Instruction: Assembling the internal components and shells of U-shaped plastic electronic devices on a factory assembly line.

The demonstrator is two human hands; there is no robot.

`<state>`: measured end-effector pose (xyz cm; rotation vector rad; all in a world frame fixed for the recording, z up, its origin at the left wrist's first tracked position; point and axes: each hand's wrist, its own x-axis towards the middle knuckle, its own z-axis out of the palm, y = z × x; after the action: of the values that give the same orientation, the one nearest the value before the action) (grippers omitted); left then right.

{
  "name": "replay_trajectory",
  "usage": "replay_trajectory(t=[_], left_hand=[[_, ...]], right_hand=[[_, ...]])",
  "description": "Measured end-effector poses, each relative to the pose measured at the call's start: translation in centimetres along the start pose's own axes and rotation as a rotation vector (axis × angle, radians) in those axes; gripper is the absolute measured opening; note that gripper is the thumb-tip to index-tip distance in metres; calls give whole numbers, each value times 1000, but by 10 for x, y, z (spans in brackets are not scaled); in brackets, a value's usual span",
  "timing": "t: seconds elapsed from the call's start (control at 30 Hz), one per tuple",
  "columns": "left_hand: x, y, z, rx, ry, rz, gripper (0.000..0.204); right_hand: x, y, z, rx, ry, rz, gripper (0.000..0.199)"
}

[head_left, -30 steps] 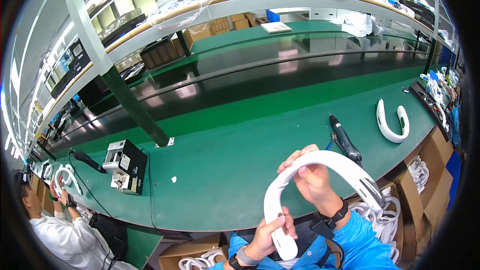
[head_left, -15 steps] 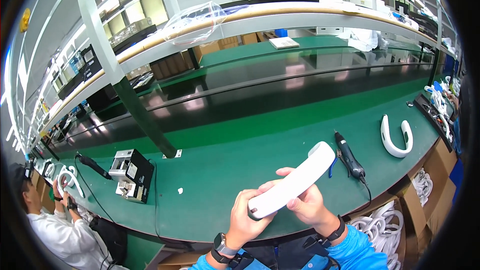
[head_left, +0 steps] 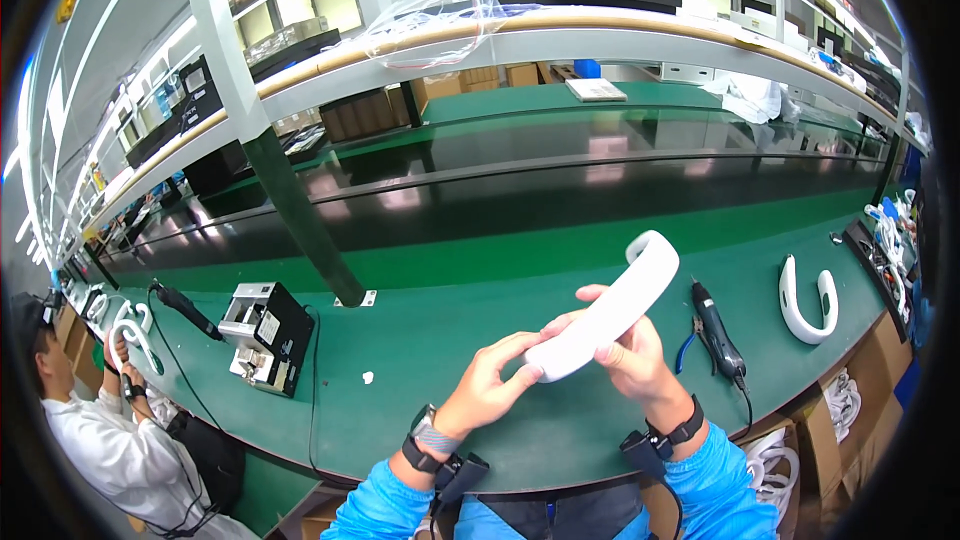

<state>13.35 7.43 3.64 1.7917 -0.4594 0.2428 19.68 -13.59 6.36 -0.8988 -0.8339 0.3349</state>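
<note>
Between both hands I hold a white U-shaped plastic piece (head_left: 610, 320), raised over the green bench and tilted with its curved end up and to the right. My left hand (head_left: 500, 375) grips its lower end with thumb and fingers. Around its right side, lower down, my right hand (head_left: 635, 355) is closed, with the thumb on the near face. A similar white U-shaped piece (head_left: 805, 310) lies on the bench to the right. Nearer to my right hand lie a black electric screwdriver (head_left: 718, 330) and blue-handled pliers (head_left: 688, 345).
A black-and-silver device (head_left: 265, 335) stands left on the green bench (head_left: 400, 430), by another electric screwdriver (head_left: 185, 312). A post (head_left: 300, 215) carries the overhead shelf (head_left: 600, 25). Cardboard boxes (head_left: 830, 440) with white parts stand at lower right. A co-worker (head_left: 110, 440) handles white parts at far left.
The white piece has moved up and tilted more steeply, its curved end rising. Both hands moved with it, and more of my forearms shows. The whole view has shifted slightly.
</note>
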Motion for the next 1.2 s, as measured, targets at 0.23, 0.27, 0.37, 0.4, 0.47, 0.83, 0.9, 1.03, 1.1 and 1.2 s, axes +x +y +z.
replay_trajectory(t=[0.23,0.27,0.37,0.4,0.47,0.83,0.9,1.03,1.1,1.2], left_hand=[[11,-22,-1,-188,18,3,36],[10,-23,2,-97,71,37,36],[10,-23,4,-27,121,49,36],[11,-23,4,-120,101,-26,35],[11,-21,4,-213,94,-111,34],[8,-15,7,9,134,3,31],[7,-17,7,5,136,5,32],[6,-26,5,-158,102,-38,34],[2,-26,8,-260,101,-80,34],[4,-26,13,-377,99,-107,34]], right_hand=[[24,-3,-6,-43,-102,64,77],[24,-2,-8,-51,-107,79,77],[26,6,-16,26,-45,59,77],[24,8,-19,31,-37,65,77],[21,9,-26,176,24,88,78],[18,21,-26,212,32,118,75],[18,22,-26,221,21,127,79],[19,24,-25,218,40,100,78],[18,24,-24,233,44,101,78],[19,24,-27,241,62,91,77]])
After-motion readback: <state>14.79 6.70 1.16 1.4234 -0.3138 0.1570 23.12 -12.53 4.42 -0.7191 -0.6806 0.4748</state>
